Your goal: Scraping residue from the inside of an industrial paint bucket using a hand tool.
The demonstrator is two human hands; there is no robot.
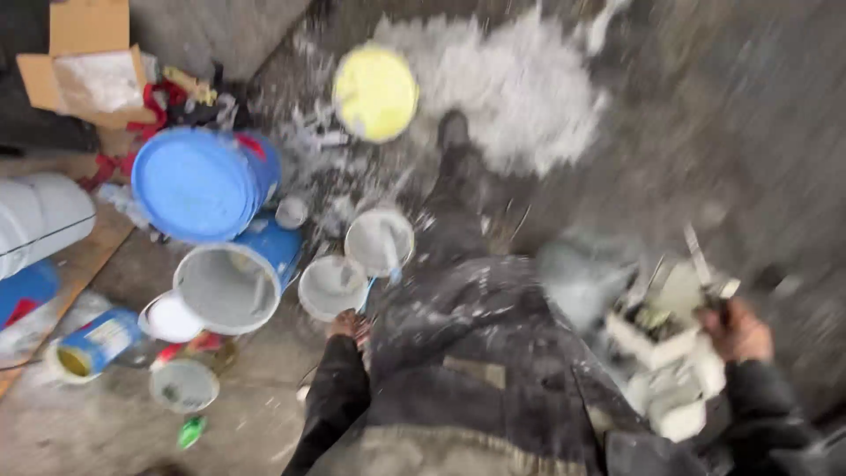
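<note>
A white tub [679,370] is gripped by the right hand [738,330]; the finger state of the left hand [350,324] cannot be told. Two blue buckets [204,183] and three small white tubs [332,286] are crowded at left; open floor [749,132] is seen at right.

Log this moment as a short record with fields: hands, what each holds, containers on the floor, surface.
view: head camera looking down, blurred by motion
left hand: low by a small white tub; grip unclear
right hand: closed on a white box of tools
containers: blue bucket, open grey-filled pail, yellow lid, tipped blue can
floor: grey concrete with white spatter
</note>
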